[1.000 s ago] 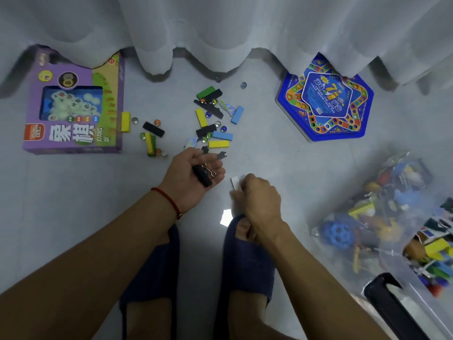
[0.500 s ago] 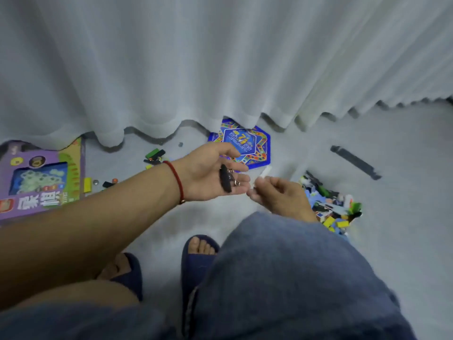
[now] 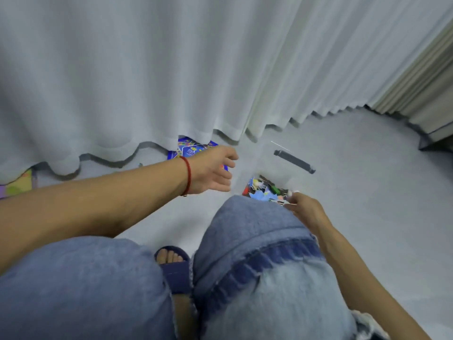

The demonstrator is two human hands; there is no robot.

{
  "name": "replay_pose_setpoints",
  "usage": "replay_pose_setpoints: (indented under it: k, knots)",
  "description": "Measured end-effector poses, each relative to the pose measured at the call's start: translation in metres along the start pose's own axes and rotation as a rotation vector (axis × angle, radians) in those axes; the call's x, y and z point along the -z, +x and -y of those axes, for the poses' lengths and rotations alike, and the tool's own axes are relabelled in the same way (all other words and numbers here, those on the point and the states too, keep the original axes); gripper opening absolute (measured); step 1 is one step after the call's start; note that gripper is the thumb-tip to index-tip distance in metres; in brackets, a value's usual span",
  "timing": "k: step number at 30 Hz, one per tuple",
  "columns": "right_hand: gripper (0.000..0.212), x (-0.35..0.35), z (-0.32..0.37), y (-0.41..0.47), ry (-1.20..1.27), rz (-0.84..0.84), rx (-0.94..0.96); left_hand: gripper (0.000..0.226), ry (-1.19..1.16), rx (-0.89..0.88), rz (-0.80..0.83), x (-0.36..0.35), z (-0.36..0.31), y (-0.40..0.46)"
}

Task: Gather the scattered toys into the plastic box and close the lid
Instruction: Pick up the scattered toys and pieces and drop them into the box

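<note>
left hand (image 3: 213, 171) is stretched out across the body toward the plastic box (image 3: 282, 177), which sits on the floor just past that grip and a bit to its right. i'd guess it's reaching over to drop something in, but the palm faces away, the fingers curl loosely and i honestly cannot tell if there's anything in it. right hand (image 3: 302, 208) hangs right at the near edge of the box, fingertips pinched on a small whitish piece (image 3: 291, 192), looks like it's about to go in with the pile of toys (image 3: 266, 190) already inside.

box is clear plastic so mostly you just see the colourful heap. lid isn't on; a dark handle (image 3: 294, 161) lies beyond the toys, farther from both hands.

the blue game board (image 3: 190, 149) peeks out from under the curtain (image 3: 171, 69) just behind the left wrist, so that's not packed yet. the right knee (image 3: 250, 224) blocks the near side of the box, which is probably why both arms go around it.
</note>
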State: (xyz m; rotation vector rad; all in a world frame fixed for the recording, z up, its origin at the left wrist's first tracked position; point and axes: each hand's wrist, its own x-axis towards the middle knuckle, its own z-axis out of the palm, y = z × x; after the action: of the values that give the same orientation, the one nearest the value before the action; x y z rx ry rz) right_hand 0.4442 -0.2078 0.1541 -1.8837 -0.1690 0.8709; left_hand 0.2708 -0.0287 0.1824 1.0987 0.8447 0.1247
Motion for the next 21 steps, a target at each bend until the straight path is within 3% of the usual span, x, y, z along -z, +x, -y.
replay_pose_setpoints:
  k: [2, 6, 11, 16, 18, 21]
  knots:
    - [0.011, -0.026, 0.007, 0.007, 0.027, 0.119, -0.034, 0.035, -0.041, -0.034, -0.102, 0.036, 0.011, -0.006]
    - [0.02, -0.117, 0.014, 0.021, -0.05, 0.313, -0.039, 0.023, -0.132, -0.029, -0.366, 0.12, 0.058, -0.028]
    - [0.023, -0.229, 0.009, 0.024, -0.434, 0.618, 0.13, 0.017, -0.213, 0.104, -0.674, 0.208, 0.138, -0.05]
    - [0.019, -0.32, 0.003, 0.06, -0.884, 0.727, 0.335, 0.006, -0.255, 0.159, -0.821, 0.256, 0.183, -0.045]
    - [0.024, -0.351, 0.005, 0.077, -1.061, 0.762, 0.45, 0.005, -0.18, 0.118, -0.861, 0.275, 0.192, -0.038]
    - [0.034, -0.393, 0.005, 0.109, -1.327, 0.785, 0.674, 0.011, 0.237, 0.079, -1.02, 0.308, 0.212, -0.027]
